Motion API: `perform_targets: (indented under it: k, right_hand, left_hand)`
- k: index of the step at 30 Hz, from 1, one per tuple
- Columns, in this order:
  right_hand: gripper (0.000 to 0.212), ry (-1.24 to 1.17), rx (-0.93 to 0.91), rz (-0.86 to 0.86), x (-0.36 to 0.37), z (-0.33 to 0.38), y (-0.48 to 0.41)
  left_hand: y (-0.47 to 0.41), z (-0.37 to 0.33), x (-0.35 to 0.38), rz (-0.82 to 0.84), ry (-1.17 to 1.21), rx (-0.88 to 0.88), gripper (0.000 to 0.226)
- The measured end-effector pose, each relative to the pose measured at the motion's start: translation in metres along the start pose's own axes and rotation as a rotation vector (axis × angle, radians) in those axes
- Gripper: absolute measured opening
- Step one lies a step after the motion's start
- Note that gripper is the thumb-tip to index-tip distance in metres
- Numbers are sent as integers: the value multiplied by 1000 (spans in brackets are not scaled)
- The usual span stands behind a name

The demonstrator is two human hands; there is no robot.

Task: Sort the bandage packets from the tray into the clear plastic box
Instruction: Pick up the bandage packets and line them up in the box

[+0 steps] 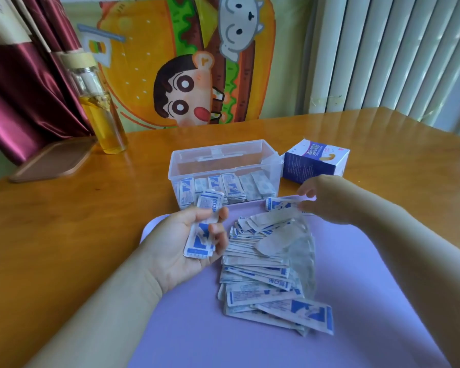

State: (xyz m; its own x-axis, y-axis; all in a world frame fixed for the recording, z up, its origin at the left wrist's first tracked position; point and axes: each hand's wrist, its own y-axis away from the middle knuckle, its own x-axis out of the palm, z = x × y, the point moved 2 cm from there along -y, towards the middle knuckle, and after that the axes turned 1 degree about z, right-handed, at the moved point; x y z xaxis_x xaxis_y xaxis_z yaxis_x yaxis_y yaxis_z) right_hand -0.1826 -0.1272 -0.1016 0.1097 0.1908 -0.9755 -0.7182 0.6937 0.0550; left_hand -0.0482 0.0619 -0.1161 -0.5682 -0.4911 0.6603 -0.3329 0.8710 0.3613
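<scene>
While I'm looking down through the head cam, my left hand (186,243) is palm-up over the near-left corner of the purple tray (250,346). The fingers are curled in, not a tight fist, more of a loose cradle. They hold a small stack of packets (198,241) that lies across my palm and fingers. The top of the stack pokes out past my thumb toward the clear plastic box (223,158), and my fingertips curl over its right edge.

My right hand (327,200) is out over the far edge of the tray, just in front of the box. Thumb and fingers are pinched together on the end of a single packet (278,203), which sticks out to the left, roughly level. That hand is a bit blurry, so I can't tell exactly which fingers do the pinching.

Most of the stuff to sort sits in a fanned-out pile of bandage packets (266,269) down the middle of the tray, between my two arms. It's mostly blue-and-white wrappers, with a few plain ones on top at the far end.

The box sits open just beyond the tray, touching or nearly touching its far edge. A row of packets (223,187) stands on end along its front wall.

Other bits on the wooden table (64,221): a bandage carton (314,163) right beside the box on the right, a glass bottle (101,110) with yellow liquid at far left, and a brown board (53,160) next to it.
</scene>
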Motion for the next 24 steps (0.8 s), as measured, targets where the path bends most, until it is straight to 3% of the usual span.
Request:
perform_targets:
  k: [4, 9, 16, 19, 21, 24]
  right_hand:
    - [36, 35, 0, 36, 10, -6, -10]
    - [36, -123, 65, 72, 14, -14, -14]
    - [19, -362, 51, -122, 11, -25, -8]
    - [26, -442, 27, -204, -8, -21, 3]
    - [33, -530, -12, -169, -16, -12, 9]
    - [36, -771, -90, 18, -18, 13, 20]
  left_hand:
    - [-3, -6, -3, -21, 38, 71, 24]
    - [-5, -7, -8, -40, -34, 94, 42]
    - [-6, -5, -10, -50, -67, 69, 29]
    - [-7, -4, -12, -66, -63, 58, 24]
    - [-7, -3, -12, -45, -61, 57, 22]
    - [-8, -2, -10, 1, -75, 45, 20]
